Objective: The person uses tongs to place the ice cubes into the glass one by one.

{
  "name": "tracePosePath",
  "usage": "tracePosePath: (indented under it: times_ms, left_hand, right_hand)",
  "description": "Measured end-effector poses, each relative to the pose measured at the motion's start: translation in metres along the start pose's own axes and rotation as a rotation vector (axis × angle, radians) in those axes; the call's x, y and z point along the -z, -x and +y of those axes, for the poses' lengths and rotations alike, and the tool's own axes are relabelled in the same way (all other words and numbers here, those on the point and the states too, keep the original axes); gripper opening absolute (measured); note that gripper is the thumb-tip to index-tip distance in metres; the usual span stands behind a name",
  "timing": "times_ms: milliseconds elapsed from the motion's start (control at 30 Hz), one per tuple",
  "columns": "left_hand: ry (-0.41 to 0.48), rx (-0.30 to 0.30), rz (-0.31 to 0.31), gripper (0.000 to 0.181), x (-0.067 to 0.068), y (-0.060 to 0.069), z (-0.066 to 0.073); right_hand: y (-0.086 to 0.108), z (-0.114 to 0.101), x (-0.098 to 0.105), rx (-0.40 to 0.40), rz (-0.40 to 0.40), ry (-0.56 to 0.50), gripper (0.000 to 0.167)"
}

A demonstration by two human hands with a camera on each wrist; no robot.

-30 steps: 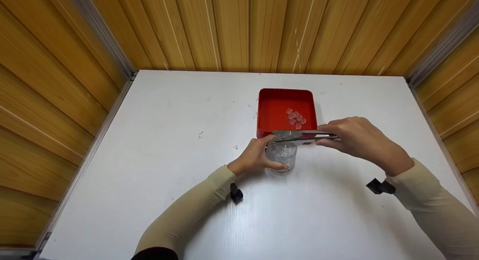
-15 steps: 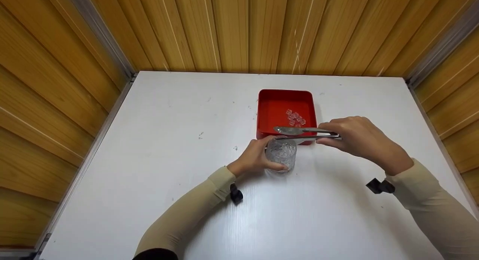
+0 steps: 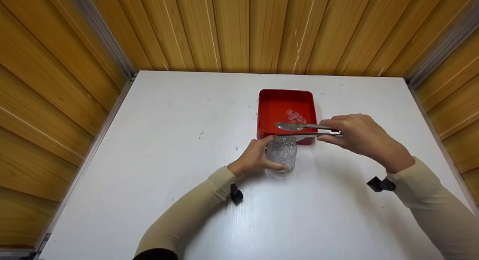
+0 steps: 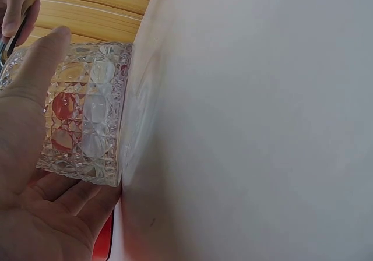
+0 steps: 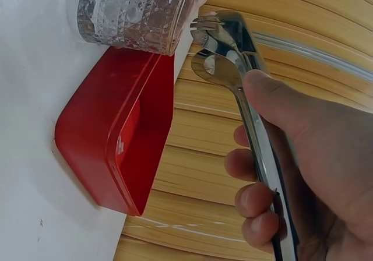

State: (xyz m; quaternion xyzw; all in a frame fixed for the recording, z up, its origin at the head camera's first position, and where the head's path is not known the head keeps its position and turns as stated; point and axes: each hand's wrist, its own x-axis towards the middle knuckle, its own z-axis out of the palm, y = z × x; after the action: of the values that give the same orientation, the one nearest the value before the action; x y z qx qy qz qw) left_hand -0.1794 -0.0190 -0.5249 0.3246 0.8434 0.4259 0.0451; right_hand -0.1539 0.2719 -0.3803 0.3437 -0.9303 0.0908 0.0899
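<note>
Shiny tongs [image 3: 291,127] (right hand [image 3: 361,138] gripping) have spread wider, left hand [image 3: 255,158] holding the clear, faceted glass [image 3: 281,149].

Free: white table [image 3: 168,114], bare across the left half of the frame; further bare stretch at lower centre, between left sleeve [image 3: 191,207] and right sleeve [image 3: 430,200].
Free: right side of the glass [image 3: 282,159].
Obstacle: left hand [image 3: 258,157], centre, closing off the glass's left side.
Obstacle: tongs [image 3: 293,127] in the right hand [image 3: 355,136], right of centre, one arm crossing the glass's upper rim, the other over the tray.
Obstacle: red tray [image 3: 271,110], upper centre, raised walls all round; interior open at upper left, clear cubes [image 3: 295,116] at right.
Limit: wooden wall [image 3: 239,31], top of frame.
</note>
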Motion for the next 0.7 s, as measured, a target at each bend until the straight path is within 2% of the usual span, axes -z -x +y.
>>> tracePosePath:
  times_ms: [167, 233, 567, 700]
  left_hand:
    - [0.003, 0.018, -0.004, 0.086, 0.0, 0.0, 0.0]
    - [0.003, 0.021, -0.004, 0.087, 0.0, 0.0, -0.001]
    - [0.018, 0.029, -0.017, 0.086, -0.001, 0.0, -0.002]
    - [0.018, 0.035, -0.019, 0.087, -0.001, 0.0, -0.001]
  right_hand:
    - [-0.004, 0.006, 0.005, 0.019, 0.062, 0.038, 0.027]
    - [-0.007, 0.009, 0.008, 0.013, 0.058, 0.048, 0.025]
    - [-0.027, 0.026, 0.019, -0.137, -0.138, 0.074, 0.014]
    - [-0.037, 0.032, 0.023, -0.171, -0.19, 0.067, 0.012]
